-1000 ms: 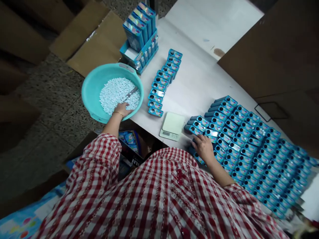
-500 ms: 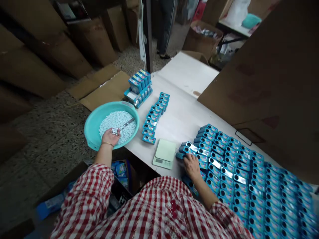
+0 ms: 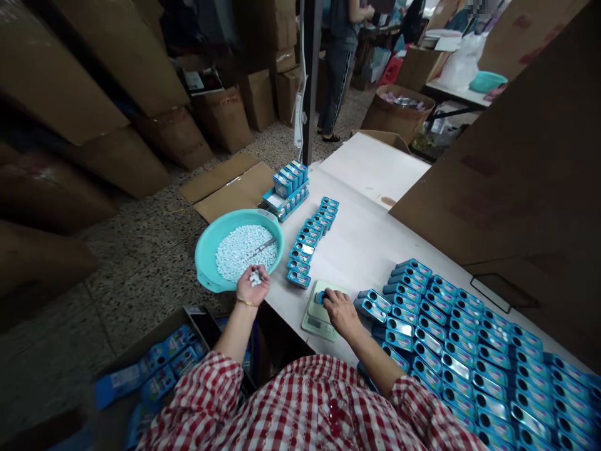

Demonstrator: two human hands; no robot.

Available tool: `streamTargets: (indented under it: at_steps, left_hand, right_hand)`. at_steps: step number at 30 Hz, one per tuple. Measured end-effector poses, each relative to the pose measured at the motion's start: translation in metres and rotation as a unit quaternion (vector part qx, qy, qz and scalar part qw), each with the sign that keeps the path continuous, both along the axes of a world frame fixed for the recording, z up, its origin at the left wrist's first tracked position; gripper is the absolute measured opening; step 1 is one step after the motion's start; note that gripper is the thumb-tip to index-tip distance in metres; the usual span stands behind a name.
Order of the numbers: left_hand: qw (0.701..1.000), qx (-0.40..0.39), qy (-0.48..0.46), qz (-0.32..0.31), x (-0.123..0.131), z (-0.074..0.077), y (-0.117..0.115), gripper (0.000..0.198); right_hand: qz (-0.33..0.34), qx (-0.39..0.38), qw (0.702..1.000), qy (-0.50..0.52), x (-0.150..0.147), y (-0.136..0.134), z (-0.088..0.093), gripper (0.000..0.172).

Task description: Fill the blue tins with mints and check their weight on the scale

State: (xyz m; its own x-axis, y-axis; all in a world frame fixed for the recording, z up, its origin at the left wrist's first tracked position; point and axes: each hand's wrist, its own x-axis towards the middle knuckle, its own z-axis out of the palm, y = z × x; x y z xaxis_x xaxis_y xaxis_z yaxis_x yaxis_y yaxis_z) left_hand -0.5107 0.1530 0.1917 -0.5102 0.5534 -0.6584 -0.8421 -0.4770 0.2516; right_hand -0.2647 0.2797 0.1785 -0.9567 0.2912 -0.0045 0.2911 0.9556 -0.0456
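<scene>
My left hand (image 3: pixel 248 293) is cupped, palm up, around a small heap of white pellets (image 3: pixel 255 277), just off the front rim of a turquoise basin (image 3: pixel 206 241). More white pellets (image 3: pixel 235 247) fill the basin, and a metal-looking strip (image 3: pixel 263 247) lies across them. Closed on a small blue tin (image 3: pixel 320 297), my right hand (image 3: pixel 342 312) is over the pale kitchen scale (image 3: pixel 310 322). My fingers hide most of that tin, so I cannot tell whether it rests on the plate. Behind the scale, a curved row of blue tins (image 3: pixel 299 276) stands on the table.
Packed rows of blue tins (image 3: pixel 432 341) cover the table's right side. Blue display boxes (image 3: pixel 286 188) stand behind the basin. A large cardboard box (image 3: pixel 493 188) borders the right, and an open carton of blue packs (image 3: pixel 159 369) sits below left. A person (image 3: pixel 335 75) stands beyond the post.
My right hand has moved left from the tin rows to the scale with a blue tin. My left hand has drawn back from the basin's pellets, carrying some. The view has tilted up.
</scene>
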Motion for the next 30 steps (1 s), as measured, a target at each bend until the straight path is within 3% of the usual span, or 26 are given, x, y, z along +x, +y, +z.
streamTargets:
  at_steps: [3, 6, 11, 14, 21, 26, 30]
  left_hand:
    - [0.998, -0.025, -0.057, 0.003, 0.025, 0.000, -0.009, 0.032]
    - [0.996, -0.041, -0.076, 0.007, 0.034, -0.003, -0.025, 0.033]
    - [0.997, 0.016, -0.074, 0.009, 0.029, -0.007, -0.049, 0.034]
    - [0.999, 0.016, -0.044, 0.026, 0.023, -0.002, -0.055, 0.033]
    - [0.992, -0.093, 0.048, 0.074, -0.004, 0.011, -0.041, 0.033]
    - [0.978, -0.145, 0.104, 0.111, -0.032, 0.004, -0.031, 0.029]
    - [0.968, -0.178, 0.148, 0.097, -0.048, 0.001, -0.025, 0.025]
  right_hand:
    - [0.012, -0.025, 1.000, 0.009, 0.000, 0.002, -0.008, 0.018]
    - [-0.002, -0.077, 0.995, 0.065, 0.012, 0.005, -0.006, 0.026]
    - [-0.185, -0.166, 0.945, 0.212, 0.049, 0.020, 0.002, 0.030]
    - [-0.251, -0.189, 0.916, 0.248, 0.069, 0.025, 0.005, 0.026]
    - [-0.279, -0.240, 0.897, 0.244, 0.078, 0.016, -0.006, 0.031]
    - [-0.301, -0.320, 0.868, 0.231, 0.073, 0.009, -0.023, 0.041]
    - [-0.307, -0.377, 0.841, 0.239, 0.067, 0.005, -0.036, 0.046]
